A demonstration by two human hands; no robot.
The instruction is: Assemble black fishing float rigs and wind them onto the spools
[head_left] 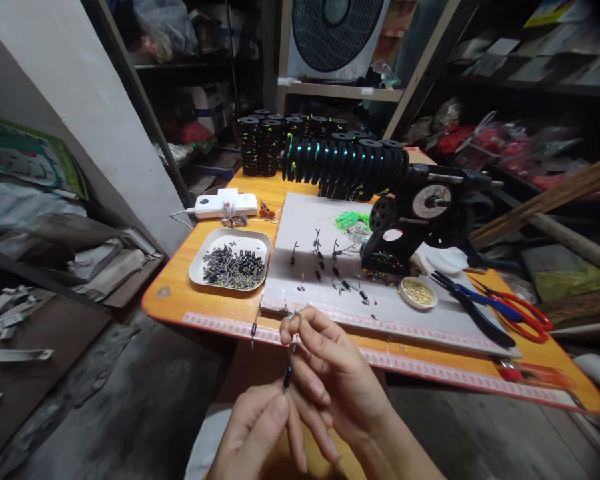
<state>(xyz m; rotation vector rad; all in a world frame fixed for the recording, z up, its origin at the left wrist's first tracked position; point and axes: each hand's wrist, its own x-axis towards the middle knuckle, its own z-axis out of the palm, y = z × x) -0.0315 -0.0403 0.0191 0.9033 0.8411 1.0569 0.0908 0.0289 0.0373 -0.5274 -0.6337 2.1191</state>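
Note:
Above the table's near edge my left hand (260, 423) is closed, thumb and finger pinching the lower end of a small black cylindrical piece (288, 375). A thin line (294, 352) runs up from that piece to my right hand (337, 363). My right thumb and forefinger are pinched together on the line's upper end, where a tiny pale-green bit (290, 317) shows; its exact shape is too small to tell. A similar black piece on a line (254, 329) hangs over the table edge, left of my hands. Several more small black pieces (336, 270) lie on the grey board (290, 233).
A white tray (194, 270) of small dark parts stands left. A black winding machine (405, 213) holds ribbed spools (345, 160). At right lie a dish (419, 303) of golden bits, pliers (480, 310) and red-handled scissors (535, 320). Measuring tape (445, 380) lines the front edge.

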